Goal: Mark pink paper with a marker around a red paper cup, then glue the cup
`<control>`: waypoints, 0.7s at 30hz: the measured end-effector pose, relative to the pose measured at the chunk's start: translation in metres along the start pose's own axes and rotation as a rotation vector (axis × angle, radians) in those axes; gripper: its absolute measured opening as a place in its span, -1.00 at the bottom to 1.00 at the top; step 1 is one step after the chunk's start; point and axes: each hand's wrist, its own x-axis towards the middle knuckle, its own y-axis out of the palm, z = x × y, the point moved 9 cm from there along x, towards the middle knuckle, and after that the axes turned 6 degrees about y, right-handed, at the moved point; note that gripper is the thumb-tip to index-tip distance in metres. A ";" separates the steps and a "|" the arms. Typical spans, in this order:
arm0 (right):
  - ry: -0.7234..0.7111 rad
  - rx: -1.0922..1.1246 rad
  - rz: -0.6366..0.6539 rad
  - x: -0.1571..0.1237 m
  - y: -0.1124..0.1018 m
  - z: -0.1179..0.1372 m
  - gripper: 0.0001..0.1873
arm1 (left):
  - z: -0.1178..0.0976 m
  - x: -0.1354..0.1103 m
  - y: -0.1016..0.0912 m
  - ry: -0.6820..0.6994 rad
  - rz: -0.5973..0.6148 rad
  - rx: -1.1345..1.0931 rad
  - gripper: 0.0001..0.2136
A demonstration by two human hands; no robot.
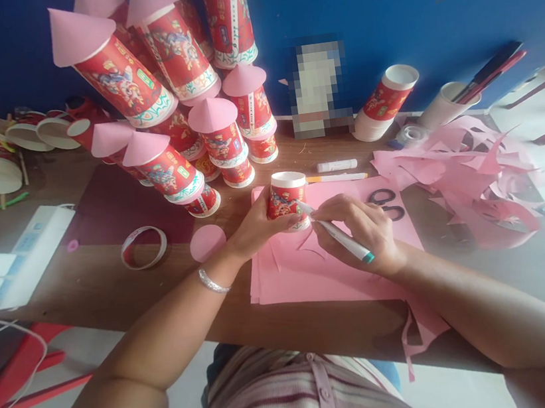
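My left hand (pixel 254 225) is closed around a red printed paper cup (pixel 287 196) with a white rim, held upright over pink paper sheets (pixel 352 274). In my right hand (pixel 358 226) is a white marker pen (pixel 346 241) with a green end; its tip points at the cup's lower side. Whether the tip touches the cup I cannot tell. Black-handled scissors (pixel 386 205) lie on the paper beside my right hand, their blades hidden. Left of the cup, a pink paper circle (pixel 208 242) rests on the table.
Stacked red cups with pink cone tops (pixel 216 134) stand at the back left. Pink paper scraps (pixel 485 182) spread on the right. Behind the paper are an orange-and-white marker (pixel 337 177), a glue stick (pixel 336 165), a tape roll (pixel 414 135) and a pen holder (pixel 447 104). A cut cup ring (pixel 144 248) lies left.
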 end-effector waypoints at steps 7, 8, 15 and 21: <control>0.001 -0.004 0.011 0.001 0.001 0.000 -0.72 | 0.001 0.000 0.000 -0.007 0.000 -0.020 -0.42; -0.002 -0.003 0.007 0.001 0.001 0.000 -0.73 | 0.001 0.000 0.000 -0.007 0.000 -0.023 -0.42; -0.043 0.081 0.012 0.000 -0.004 0.005 -0.74 | 0.000 -0.001 -0.001 0.028 -0.010 -0.062 -0.43; -0.061 0.112 0.011 -0.003 -0.003 0.004 -0.70 | -0.012 -0.001 0.003 0.067 0.003 -0.120 -0.53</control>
